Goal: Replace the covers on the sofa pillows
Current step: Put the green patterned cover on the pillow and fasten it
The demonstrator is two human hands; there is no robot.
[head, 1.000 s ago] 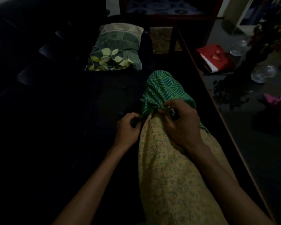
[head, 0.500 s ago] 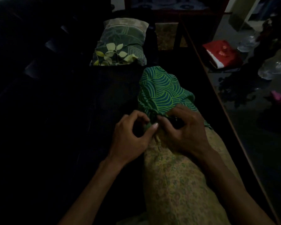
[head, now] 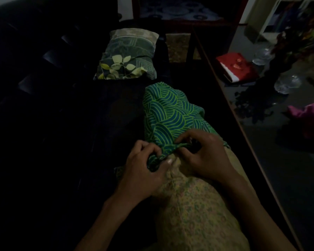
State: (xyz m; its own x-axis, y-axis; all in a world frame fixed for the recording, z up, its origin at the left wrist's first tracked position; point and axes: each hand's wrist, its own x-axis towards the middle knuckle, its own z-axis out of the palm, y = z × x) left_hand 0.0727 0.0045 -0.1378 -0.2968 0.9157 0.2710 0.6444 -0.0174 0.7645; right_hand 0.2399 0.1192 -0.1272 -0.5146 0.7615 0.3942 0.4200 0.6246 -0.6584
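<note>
A long pillow with a yellow floral inner fabric (head: 194, 214) lies on the dark sofa, pointing away from me. A green cover with blue wave lines (head: 169, 113) sheathes its far end. My left hand (head: 143, 171) grips the bunched hem of the green cover at the pillow's left side. My right hand (head: 205, 156) pinches the same hem on top of the pillow, fingers curled into the fabric. A second pillow in a grey-green leaf cover (head: 127, 57) rests further back on the sofa.
The dark sofa seat (head: 80, 142) spreads to the left. A glass-topped table edge (head: 243, 127) runs along the right, bearing a red book (head: 237, 67), glass items (head: 286, 84), dark flowers and a pink cloth (head: 312, 118).
My left hand has moved in from the side and taken hold of the cover's hem; both hands now bunch the green hem together. The view has shifted slightly closer.
</note>
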